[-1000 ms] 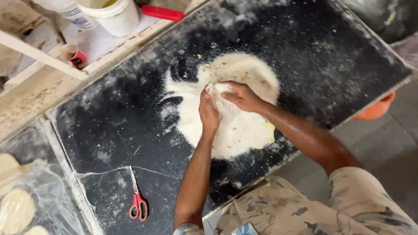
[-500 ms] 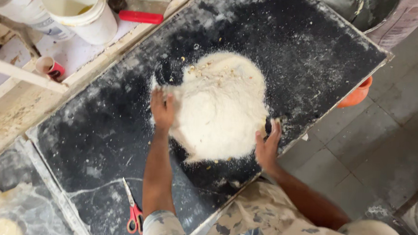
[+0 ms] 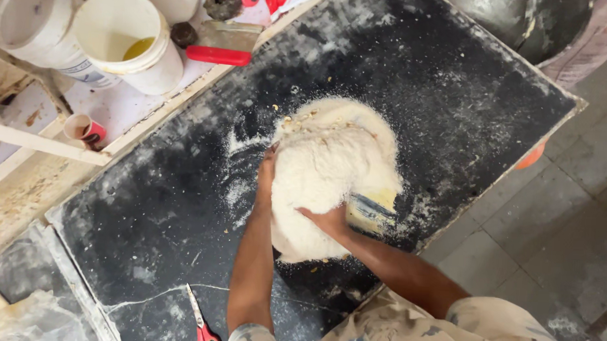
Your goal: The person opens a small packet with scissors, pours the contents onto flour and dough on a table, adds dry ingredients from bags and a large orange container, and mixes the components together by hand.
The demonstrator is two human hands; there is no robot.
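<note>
Right hand (image 3: 328, 221) lies flat on the near side of a large sheet of floured dough (image 3: 327, 175), fingers spread, palm down, pressing rather than gripping. Left hand (image 3: 267, 172) sits at the dough's left edge, fingers against or tucked under the rim; whether it pinches the edge or only touches it, cannot tell.

The dough is a pale, thick, rumpled sheet, heaped at the middle of a black stone worktop (image 3: 145, 211) dusted with flour. Small tan crumbs scattered along its far edge. A yellowish patch with dark streaks (image 3: 373, 206) shows on the slab just beside the dough's right edge, near the right hand.

Loose flour smeared on the slab to the left of the dough. A crack runs across the slab near its front.

Red-handled scissors (image 3: 201, 326) lie on the near part of the slab, well apart from the dough. Beyond the slab's far-left edge: a white bucket (image 3: 128, 40) with yellowish liquid inside, a second white tub (image 3: 33, 22) beside it, a scraper with a red handle (image 3: 218, 54), a small red-and-white cup (image 3: 85, 128). A large metal bowl (image 3: 528, 23) at the far right corner.
</note>
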